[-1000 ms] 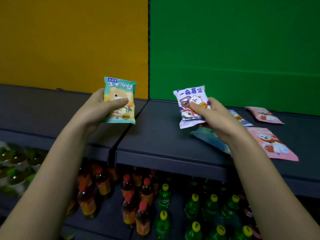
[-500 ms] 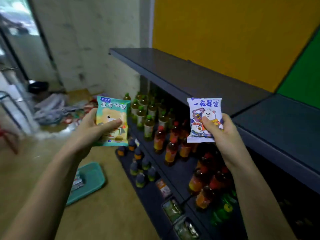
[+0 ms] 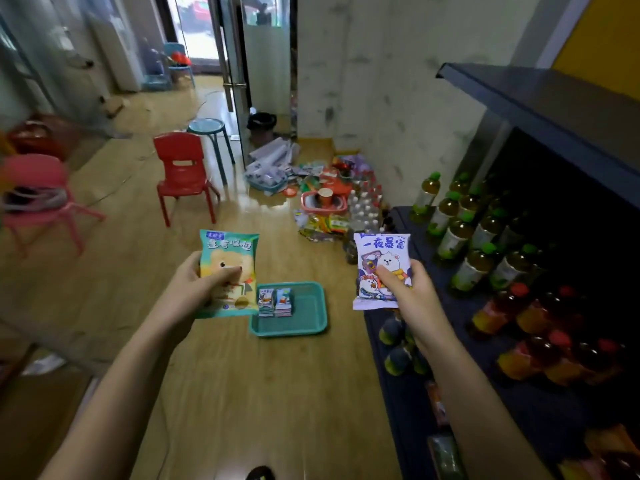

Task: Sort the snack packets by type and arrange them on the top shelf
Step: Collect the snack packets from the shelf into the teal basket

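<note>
My left hand (image 3: pixel 197 284) grips a teal snack packet (image 3: pixel 229 258) with a bear on it, held upright over the wooden floor. My right hand (image 3: pixel 408 289) grips a white-and-purple snack packet (image 3: pixel 381 251) with cartoon animals, also upright, near the shelf's left end. Below and between my hands a teal tray (image 3: pixel 308 320) lies on the floor with two small stacks of packets (image 3: pixel 275 302) in it. The dark top shelf (image 3: pixel 540 102) runs along the upper right and I see no packets on the part in view.
Lower shelves at right hold green-capped bottles (image 3: pixel 460 233) and red-capped bottles (image 3: pixel 540 344). A red chair (image 3: pixel 181 171), a pink chair (image 3: pixel 38 199) and a round stool (image 3: pixel 207 128) stand on the floor. Loose goods and water bottles (image 3: pixel 332 199) pile against the wall.
My view has swung left, away from the top shelf and toward the floor and room. Both hands still hold their packets, now off the shelf and above the floor tray.
</note>
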Motion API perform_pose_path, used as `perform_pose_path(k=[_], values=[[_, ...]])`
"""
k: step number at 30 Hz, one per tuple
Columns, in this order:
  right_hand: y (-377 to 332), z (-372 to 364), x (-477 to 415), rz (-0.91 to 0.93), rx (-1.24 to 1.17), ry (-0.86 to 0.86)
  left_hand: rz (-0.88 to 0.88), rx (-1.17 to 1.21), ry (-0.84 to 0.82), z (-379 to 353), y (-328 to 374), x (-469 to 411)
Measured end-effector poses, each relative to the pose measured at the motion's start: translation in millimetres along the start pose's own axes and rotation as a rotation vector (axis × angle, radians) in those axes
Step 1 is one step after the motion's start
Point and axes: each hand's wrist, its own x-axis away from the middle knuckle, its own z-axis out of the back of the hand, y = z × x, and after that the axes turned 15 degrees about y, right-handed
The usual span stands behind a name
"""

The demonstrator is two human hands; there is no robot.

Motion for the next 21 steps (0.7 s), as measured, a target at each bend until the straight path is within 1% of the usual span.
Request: perform_pose_path(k=[3,7,14,17,21], values=[[15.3,-58.1,-21.9,-0.039,0.008,-0.034,0.042,-0.027,0.014,14.8,-9.2,-51.3],[31.0,-117.3,-53.1,-0.102,0.001,-0.025,0.098,-0.056,-0.004,16.4,-17.8,-117.2],[66.9,-170.9,-123.1,-0.158,0.057,-0.015,0.18,-0.067,-0.002,-4.8,-41.3,-218.5],[92.3,-197.8,-165.4,-0.188,0.089,-0.02,0.219,-0.077,0.035,-16.9,-63.5,-268.0],[138.9,-240.1,-228.0,-0.225,0.169,-0.036,0.297,-0.078,0.034,-35.2,-98.1,-336.8]])
